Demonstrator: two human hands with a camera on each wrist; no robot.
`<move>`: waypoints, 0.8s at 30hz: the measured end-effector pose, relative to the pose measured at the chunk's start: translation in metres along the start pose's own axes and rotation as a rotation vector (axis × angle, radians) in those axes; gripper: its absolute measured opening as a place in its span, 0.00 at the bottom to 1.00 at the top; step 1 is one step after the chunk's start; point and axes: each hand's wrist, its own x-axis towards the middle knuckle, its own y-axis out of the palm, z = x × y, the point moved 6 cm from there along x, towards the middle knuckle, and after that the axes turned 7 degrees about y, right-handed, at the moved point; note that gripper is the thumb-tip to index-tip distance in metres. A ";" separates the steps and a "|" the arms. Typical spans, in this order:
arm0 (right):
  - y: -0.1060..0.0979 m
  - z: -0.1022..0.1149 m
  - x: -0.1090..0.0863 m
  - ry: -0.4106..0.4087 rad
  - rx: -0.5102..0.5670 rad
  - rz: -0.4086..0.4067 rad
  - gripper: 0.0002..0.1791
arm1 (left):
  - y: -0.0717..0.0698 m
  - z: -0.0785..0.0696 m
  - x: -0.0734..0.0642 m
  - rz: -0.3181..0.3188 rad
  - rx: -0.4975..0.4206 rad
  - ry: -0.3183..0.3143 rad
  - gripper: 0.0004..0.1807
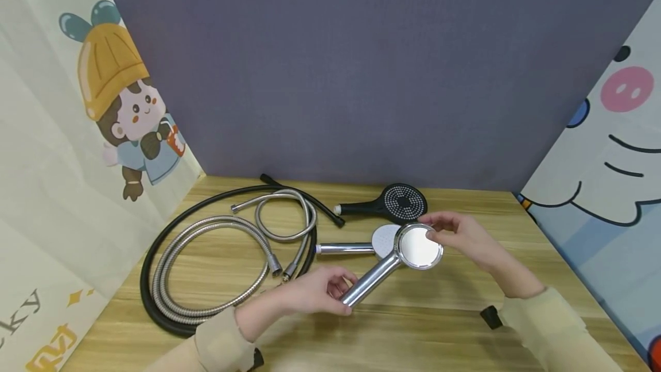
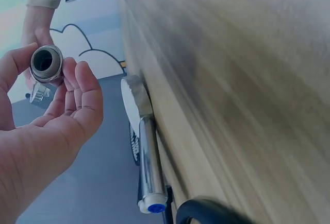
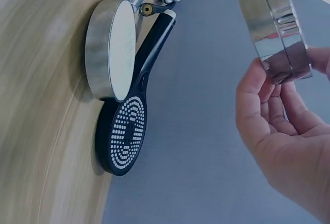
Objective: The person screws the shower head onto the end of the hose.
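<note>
Both hands hold a chrome shower head (image 1: 379, 273) above the table, tilted with its round face up and to the right. The left hand (image 1: 321, 291) grips the lower end of the handle; in the left wrist view the handle's open threaded end (image 2: 46, 64) shows between thumb and fingers. My right hand (image 1: 467, 239) pinches the rim of the round head, thumb on one side and fingers on the other. Just behind lies a second chrome shower head (image 1: 345, 248) with a white face, partly covered by the held one. A black shower head (image 3: 126, 131) lies beyond it.
On the left of the wooden table (image 1: 413, 332) lie coiled hoses: a black hose (image 1: 147, 280), a large metal hose (image 1: 160, 271) and a smaller metal hose (image 1: 258, 217). A grey panel (image 1: 351, 73) stands at the back, with printed sheets on both sides.
</note>
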 end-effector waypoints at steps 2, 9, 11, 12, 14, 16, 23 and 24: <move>0.000 0.000 0.001 0.000 -0.003 0.000 0.21 | 0.002 0.001 0.000 0.003 -0.017 -0.005 0.26; 0.001 0.007 0.004 0.002 0.009 -0.036 0.23 | 0.011 0.003 -0.001 0.016 -0.134 -0.037 0.25; 0.002 0.009 0.004 0.013 0.009 -0.048 0.23 | 0.013 0.004 -0.002 0.015 -0.167 -0.042 0.25; 0.002 0.009 0.003 0.020 0.007 -0.053 0.23 | 0.013 0.005 -0.002 0.016 -0.180 -0.042 0.25; 0.002 0.011 0.003 0.027 -0.009 -0.066 0.22 | 0.014 0.006 -0.002 0.019 -0.210 -0.043 0.24; 0.002 0.013 0.002 0.032 -0.015 -0.082 0.21 | 0.015 0.008 -0.003 0.022 -0.235 -0.040 0.24; 0.002 0.016 -0.001 -0.015 -0.024 -0.110 0.18 | 0.009 0.010 -0.005 0.009 -0.287 -0.027 0.26; 0.002 0.016 -0.002 -0.024 -0.033 -0.113 0.18 | 0.008 0.010 -0.005 0.004 -0.288 -0.025 0.26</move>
